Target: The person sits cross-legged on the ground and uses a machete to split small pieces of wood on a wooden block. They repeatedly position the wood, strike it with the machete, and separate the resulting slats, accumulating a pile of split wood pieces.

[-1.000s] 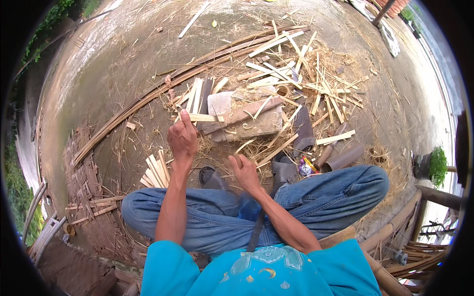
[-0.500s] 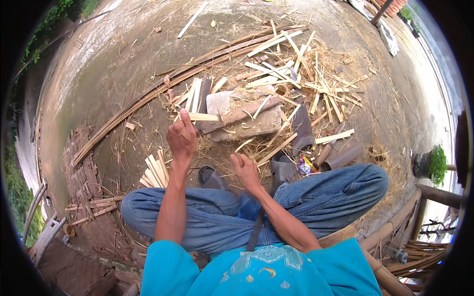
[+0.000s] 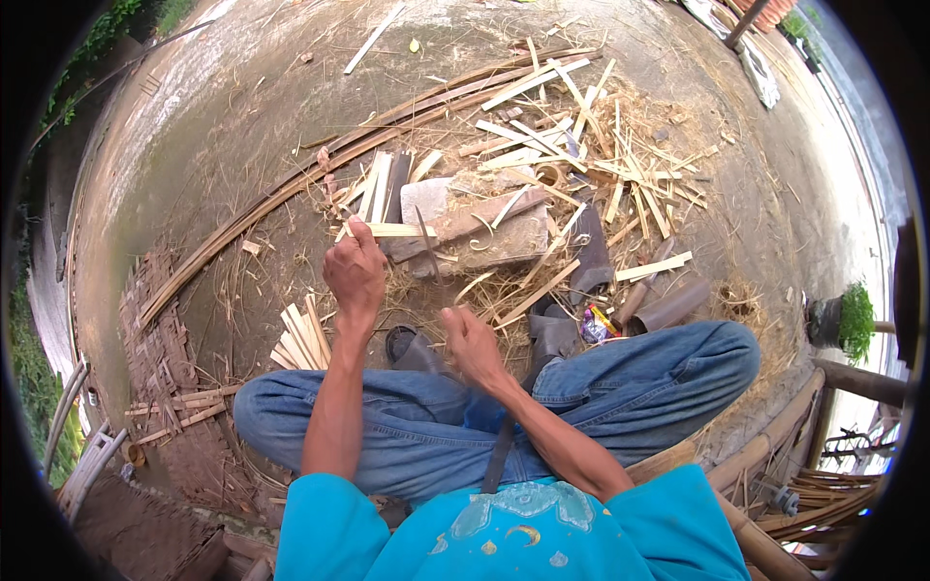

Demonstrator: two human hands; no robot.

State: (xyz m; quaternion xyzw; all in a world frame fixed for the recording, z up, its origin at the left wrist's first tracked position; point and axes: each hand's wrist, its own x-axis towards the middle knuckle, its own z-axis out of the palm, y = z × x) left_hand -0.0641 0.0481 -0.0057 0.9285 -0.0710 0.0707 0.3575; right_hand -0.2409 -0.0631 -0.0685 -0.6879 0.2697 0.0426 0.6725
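My left hand [image 3: 354, 276] is closed around a pale split bamboo strip [image 3: 395, 230], thumb along the top. The strip points right, its far end by a wooden piece [image 3: 492, 215] lying on a flat stone block [image 3: 513, 244]. Closer to my body, my right hand [image 3: 472, 341] is closed with a thin dark knife [image 3: 427, 237] in it. Its blade rises up and left from the fist and crosses near the strip's end. The fingers hide the knife's handle. Curled shavings lie on the block.
Many pale bamboo strips [image 3: 557, 140] lie scattered beyond the block. Long dark bamboo lengths [image 3: 291, 184] curve across the ground at left. Short strips [image 3: 305, 334] rest beside my left knee. A brown bamboo tube [image 3: 675, 302] and a shiny wrapper [image 3: 596, 324] lie near my right foot.
My right hand has shifted slightly left, and the knife blade now shows upright near the strip's end. The left hand still holds the strip, almost unmoved.
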